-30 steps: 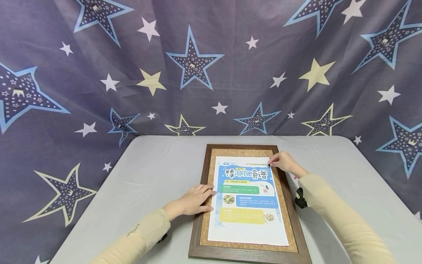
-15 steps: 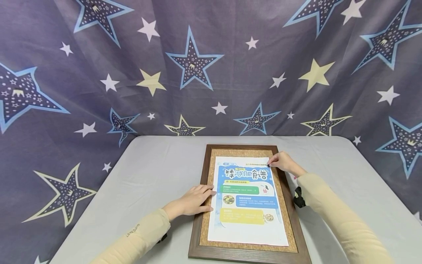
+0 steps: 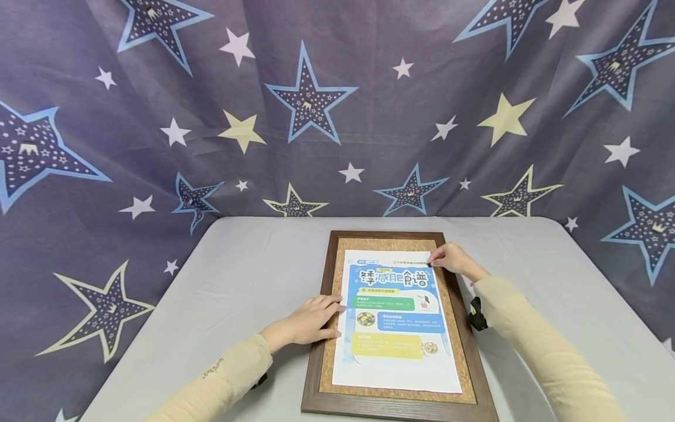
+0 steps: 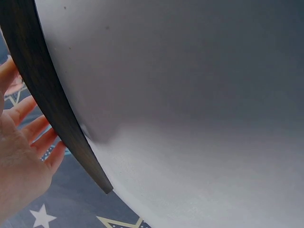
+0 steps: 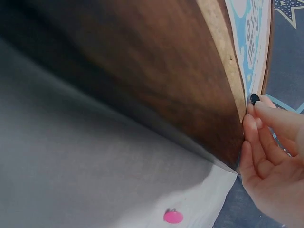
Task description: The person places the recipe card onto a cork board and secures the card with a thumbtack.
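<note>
A printed poster with blue, green and yellow panels lies on a cork board in a dark brown wooden frame. At the poster's top right corner, my right hand pinches a black thumbtack between thumb and finger. The tack sits right at the paper; its point is hidden. My left hand rests on the frame's left side, fingertips reaching the poster's left edge. In the left wrist view, its relaxed fingers lie along the frame's dark edge.
The framed board lies on a table with a grey-white cover. A small pink oval object lies on the cover just right of the frame. Behind the table hangs a purple-grey curtain printed with stars.
My right wrist and sleeve have shifted slightly left, while the right fingertips stay at the poster's corner with the thumbtack. The left hand, poster and frame have not visibly moved.
</note>
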Demonstrator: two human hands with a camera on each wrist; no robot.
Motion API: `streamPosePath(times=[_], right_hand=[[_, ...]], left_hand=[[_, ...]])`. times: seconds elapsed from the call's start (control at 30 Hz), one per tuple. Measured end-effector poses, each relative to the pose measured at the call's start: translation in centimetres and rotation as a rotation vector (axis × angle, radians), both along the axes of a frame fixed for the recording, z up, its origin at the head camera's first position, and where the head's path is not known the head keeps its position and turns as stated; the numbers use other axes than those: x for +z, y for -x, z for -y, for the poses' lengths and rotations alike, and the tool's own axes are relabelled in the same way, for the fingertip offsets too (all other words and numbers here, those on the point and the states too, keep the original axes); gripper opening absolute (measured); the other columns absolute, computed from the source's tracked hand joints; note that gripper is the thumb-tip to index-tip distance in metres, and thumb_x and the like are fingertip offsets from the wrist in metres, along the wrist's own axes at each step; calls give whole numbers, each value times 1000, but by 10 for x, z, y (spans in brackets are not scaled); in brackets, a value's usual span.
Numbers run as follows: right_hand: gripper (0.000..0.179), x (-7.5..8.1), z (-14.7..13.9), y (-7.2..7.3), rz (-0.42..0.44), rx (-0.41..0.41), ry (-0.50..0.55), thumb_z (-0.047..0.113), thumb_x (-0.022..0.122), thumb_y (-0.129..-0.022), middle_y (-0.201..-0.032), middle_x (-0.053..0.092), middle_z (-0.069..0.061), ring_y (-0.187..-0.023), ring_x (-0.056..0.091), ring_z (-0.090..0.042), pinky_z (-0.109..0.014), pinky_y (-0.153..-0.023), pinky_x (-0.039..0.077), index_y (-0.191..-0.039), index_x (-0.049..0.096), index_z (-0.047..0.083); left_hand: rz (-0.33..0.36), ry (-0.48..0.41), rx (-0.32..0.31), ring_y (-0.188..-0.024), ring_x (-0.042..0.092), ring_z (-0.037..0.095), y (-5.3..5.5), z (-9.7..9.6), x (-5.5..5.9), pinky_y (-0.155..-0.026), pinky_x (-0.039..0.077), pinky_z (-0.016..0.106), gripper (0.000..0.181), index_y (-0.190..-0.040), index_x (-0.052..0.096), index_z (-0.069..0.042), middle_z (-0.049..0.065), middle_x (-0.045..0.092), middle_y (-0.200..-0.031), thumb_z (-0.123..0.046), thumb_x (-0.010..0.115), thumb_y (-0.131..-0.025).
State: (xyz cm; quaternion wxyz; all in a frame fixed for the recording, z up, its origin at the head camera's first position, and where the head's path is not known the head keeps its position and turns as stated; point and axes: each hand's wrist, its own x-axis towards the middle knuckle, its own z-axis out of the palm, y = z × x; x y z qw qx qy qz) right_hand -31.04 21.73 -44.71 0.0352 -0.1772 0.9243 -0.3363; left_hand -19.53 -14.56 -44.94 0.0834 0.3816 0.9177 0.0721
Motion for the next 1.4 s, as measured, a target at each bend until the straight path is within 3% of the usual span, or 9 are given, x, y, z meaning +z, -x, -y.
streamPosePath(times=[0.17,0.33,0.6,0.9,1.17,1.3,1.37,1.4], right_hand=[[11,-1,0,2,17,-2,13,-3,58,-78,-89,64,-24,-79,57,-28,-30,-64,43,-79,68,-8],[11,0,0,3,39,3,14,-4,57,-79,-94,62,-26,-101,51,-41,-36,-72,45,-80,68,-8],[13,0,-1,6,89,14,24,-3,56,-80,-97,61,-26,-104,49,-42,-45,-83,43,-81,67,-9],[14,2,0,8,152,-13,32,-3,55,-81,-105,57,-29,-109,46,-42,-47,-88,40,-85,66,-10],[13,5,0,6,158,-21,13,-1,57,-81,-97,62,-26,-109,46,-41,-46,-89,40,-84,67,-9],[13,-16,-11,24,184,-20,29,5,62,-81,-95,64,-21,-106,49,-37,-45,-87,41,-84,69,-5],[11,-49,-27,49,139,36,101,12,66,-78,-91,66,-14,-101,55,-28,-35,-83,45,-82,71,4],[10,-56,-31,54,138,42,103,14,67,-78,-92,66,-13,-101,55,-27,-35,-82,46,-81,72,5]], left_hand=[[-5,3,1,-126,28,25,0,0,0,-101,26,43,54,-129,42,-10,11,32,-138,-42,49,-87],[-5,6,2,-126,28,25,0,0,0,-101,26,42,54,-129,42,-10,11,32,-138,-42,49,-87],[2,8,0,-127,27,25,-1,0,0,-101,25,42,54,-130,42,-10,11,31,-139,-43,48,-88],[3,5,1,-127,27,25,0,0,-1,-101,25,42,54,-130,42,-10,11,31,-139,-43,49,-88],[19,-6,6,-127,27,25,1,1,0,-102,24,43,53,-129,43,-11,10,31,-139,-43,49,-87],[22,-17,5,-127,28,24,3,2,0,-101,25,43,53,-128,44,-12,9,32,-139,-45,50,-86],[28,-24,2,-127,28,24,4,2,0,-101,25,43,53,-128,44,-13,9,32,-138,-45,50,-86],[31,-26,1,-127,28,24,4,3,0,-102,25,43,53,-128,44,-13,8,32,-138,-45,50,-86]])
